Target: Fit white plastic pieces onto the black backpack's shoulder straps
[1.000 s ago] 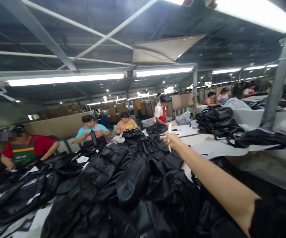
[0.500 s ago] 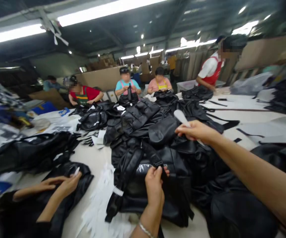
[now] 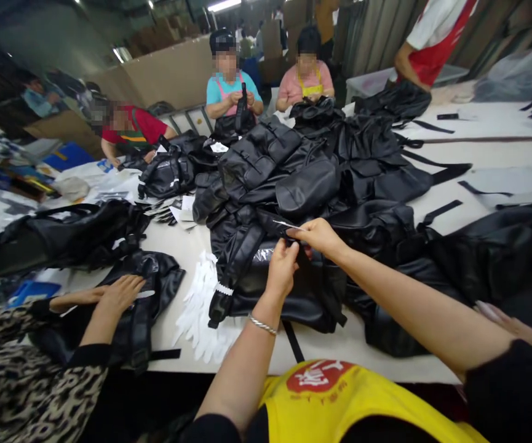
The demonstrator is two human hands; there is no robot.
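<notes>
Your right hand (image 3: 320,237) is closed on a slim white tool (image 3: 288,225), its tip lying along a black strap (image 3: 270,223) of the black backpack (image 3: 288,301) at lower center; your left hand (image 3: 281,269) grips that strap just below.

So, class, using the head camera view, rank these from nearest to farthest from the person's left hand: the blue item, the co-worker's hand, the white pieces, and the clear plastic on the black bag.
1. Clear plastic on the black bag, just left of the left hand.
2. White pieces, on the table, down and left.
3. Co-worker's hand, farther left, on a black bag.
4. Blue item, far left.
</notes>
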